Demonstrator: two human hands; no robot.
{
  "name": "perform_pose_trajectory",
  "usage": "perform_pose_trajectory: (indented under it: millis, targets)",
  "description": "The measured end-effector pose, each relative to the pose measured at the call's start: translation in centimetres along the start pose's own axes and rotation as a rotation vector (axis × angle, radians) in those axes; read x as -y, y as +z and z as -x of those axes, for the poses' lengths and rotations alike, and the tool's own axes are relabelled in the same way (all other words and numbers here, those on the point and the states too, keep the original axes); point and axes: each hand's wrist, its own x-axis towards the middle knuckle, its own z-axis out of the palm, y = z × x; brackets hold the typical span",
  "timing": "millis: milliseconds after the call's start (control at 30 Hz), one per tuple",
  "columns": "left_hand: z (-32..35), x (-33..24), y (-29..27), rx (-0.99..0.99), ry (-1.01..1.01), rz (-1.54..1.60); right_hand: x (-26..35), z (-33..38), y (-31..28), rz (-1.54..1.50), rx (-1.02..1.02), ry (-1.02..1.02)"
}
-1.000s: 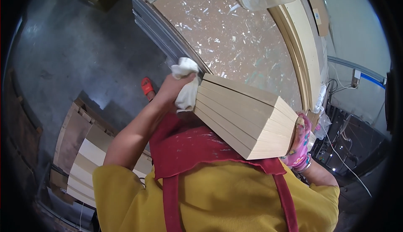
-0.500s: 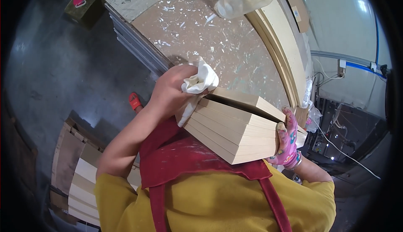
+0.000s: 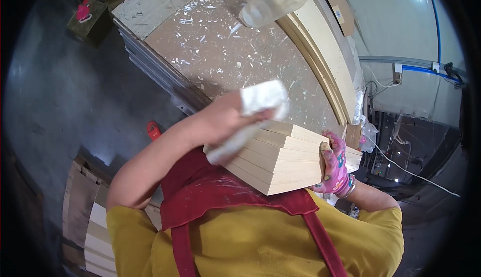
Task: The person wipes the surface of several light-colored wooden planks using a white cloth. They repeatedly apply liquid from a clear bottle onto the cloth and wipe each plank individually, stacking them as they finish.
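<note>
Both hands clamp the wooden boards [image 3: 280, 159]; left hand [image 3: 228, 121] now presses its white cloth [image 3: 263, 99] higher.

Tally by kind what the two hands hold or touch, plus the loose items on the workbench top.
White cloth, in the left hand: 1
Stack of pale wooden boards, steadied by the gloved right hand: 1
Clear plastic bottle lying on the workbench: 1
Total: 3
</note>
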Motion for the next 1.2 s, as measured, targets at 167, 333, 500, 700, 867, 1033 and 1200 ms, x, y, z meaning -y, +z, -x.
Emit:
perform_pose_trajectory:
  millis: [167,333,500,700,867,1033,1200]
  targets:
    - [-1.7,-0.4,0.5,0.004,0.343,-0.075,-0.1,0.0,-0.5,-0.017,0.069,0.005]
    - [0.0,0.7,0.5,-0.073,0.034,0.018,0.1,-0.2,-0.1,-0.002,-0.001,0.019]
    - [-1.3,0.0,0.0,0.008,0.216,0.108,-0.1,-0.4,-0.4,-0.006,0.02,0.023]
    - [6.3,8.7,0.4,-0.719,0.089,0.288,-0.2,-0.4,-0.4,-0.05,0.013,0.035]
    - [8.5,10.5,5.6,-0.861,0.227,-0.499,0.2,-0.3,0.1,-0.08,0.003,0.054]
    - [7.4,11.5,7.5,-0.995,0.22,-0.379,0.6,-0.5,-0.2,-0.052,0.011,0.043]
    - [7.8,10.6,5.9,-0.948,0.374,-0.628,0.7,-1.0,-0.6,-0.021,0.015,0.014]
